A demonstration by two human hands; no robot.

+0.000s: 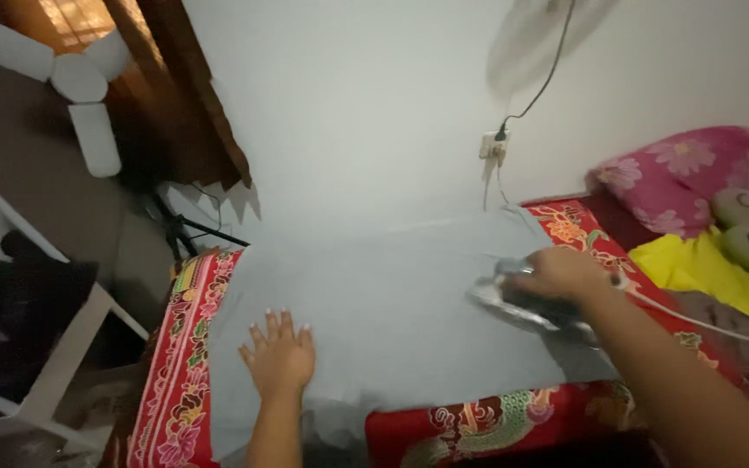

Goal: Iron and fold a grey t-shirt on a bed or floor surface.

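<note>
A clothes iron (526, 303) rests on a pale grey cloth (392, 321) near the right edge of the bed (179, 364), with the right hand (565, 273) clenched over its handle, so the grip there is closed on the iron. The iron is blurred and its sole cannot be seen clearly, though it appears to touch the cloth. The left hand (279, 355) lies flat on the cloth toward the near left corner, fingers spread and holding nothing, its grip released, pressing the fabric down. The cloth is spread over a red patterned cover (496, 420) that shows along the near and left edges of the bed. A white cord (687, 316) runs from the iron off to the right, past a yellow cloth (695, 269) and a pink flowered pillow (678, 173), while a wall socket (494, 146) sits on the white wall beyond the far edge. I judge the main risk to be scorching: an iron left in one spot would mark the thin grey cloth. The cord lying beside the right forearm could also snag and tug the iron off line, and the flat left hand is in the iron's way if the iron comes across toward it
</note>
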